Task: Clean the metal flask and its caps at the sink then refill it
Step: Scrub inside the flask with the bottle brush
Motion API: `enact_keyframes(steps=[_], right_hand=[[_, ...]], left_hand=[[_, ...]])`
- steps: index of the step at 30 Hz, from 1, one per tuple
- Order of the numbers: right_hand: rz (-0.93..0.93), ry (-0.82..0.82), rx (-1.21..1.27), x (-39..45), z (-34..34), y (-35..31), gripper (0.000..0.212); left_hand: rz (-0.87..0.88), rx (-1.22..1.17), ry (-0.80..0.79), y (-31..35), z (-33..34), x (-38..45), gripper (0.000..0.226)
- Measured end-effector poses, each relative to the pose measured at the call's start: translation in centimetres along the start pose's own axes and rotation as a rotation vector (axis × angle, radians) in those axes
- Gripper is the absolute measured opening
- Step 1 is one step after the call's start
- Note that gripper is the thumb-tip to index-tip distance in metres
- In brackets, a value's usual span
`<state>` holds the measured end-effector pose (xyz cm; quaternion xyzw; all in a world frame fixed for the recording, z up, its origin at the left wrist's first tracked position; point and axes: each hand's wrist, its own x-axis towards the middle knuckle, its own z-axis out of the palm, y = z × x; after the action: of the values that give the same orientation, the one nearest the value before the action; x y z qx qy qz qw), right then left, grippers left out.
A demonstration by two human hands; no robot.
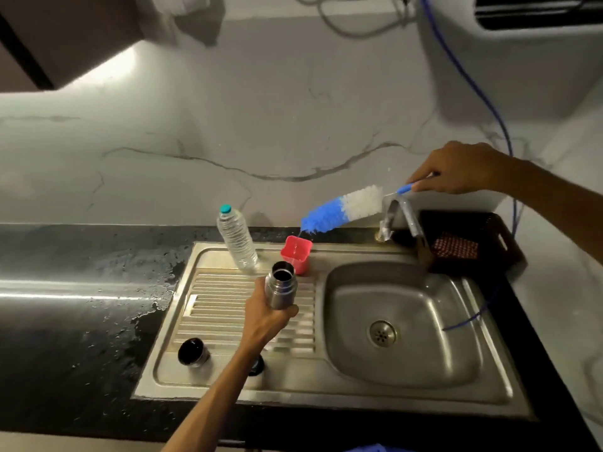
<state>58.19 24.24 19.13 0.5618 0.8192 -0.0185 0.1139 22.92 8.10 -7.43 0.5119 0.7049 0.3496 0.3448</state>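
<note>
While the left hand [266, 316] wraps its fingers round the lower body of the metal flask [280, 285], holding it over the sink's [404, 363] ribbed drainboard, its open mouth tilts up and away toward the red cup [296, 254] behind it. The right hand [456, 168] pinches the handle of the bottle brush [342, 208] above the tap [398, 212]. The brush's long axis slants down-left, bristle tip over the cup, just beyond the flask's mouth. Judged from this, brush and flask axes need aligning before insertion.
</note>
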Motion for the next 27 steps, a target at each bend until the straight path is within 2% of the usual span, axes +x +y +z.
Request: enact_keyframes(steps=[5,8,12,14,17,20,27], right_hand=[[0.018,0.008,0.11,-7.2,-1.2,5.0,0.029],[0.07,0.023,0.191,-11.6,-1.3,7.6,0.029],[0.08,0.038,0.263,-14.4,0.5,9.6,0.057],[0.106,0.084,0.305,-15.2,1.1,10.1,0.062],[0.112,0.13,0.245,-16.3,1.5,10.8,0.056],[0.113,0.172,0.146,-16.8,1.9,11.0,0.038],[-0.101,0.361,-0.138,-16.6,2.8,9.5,0.022]], left_hand=[[0.074,0.059,-0.097,3.4,4.8,1.5,0.072],[0.142,0.091,-0.147,5.8,7.2,2.9,0.072],[0.252,0.186,-0.185,8.4,8.4,5.7,0.071],[0.298,0.219,-0.193,9.1,8.9,6.9,0.072],[0.346,0.253,-0.189,9.7,9.2,8.0,0.077],[0.413,0.34,-0.209,10.5,8.8,8.4,0.08],[0.472,0.436,-0.211,10.3,6.5,9.8,0.082]])
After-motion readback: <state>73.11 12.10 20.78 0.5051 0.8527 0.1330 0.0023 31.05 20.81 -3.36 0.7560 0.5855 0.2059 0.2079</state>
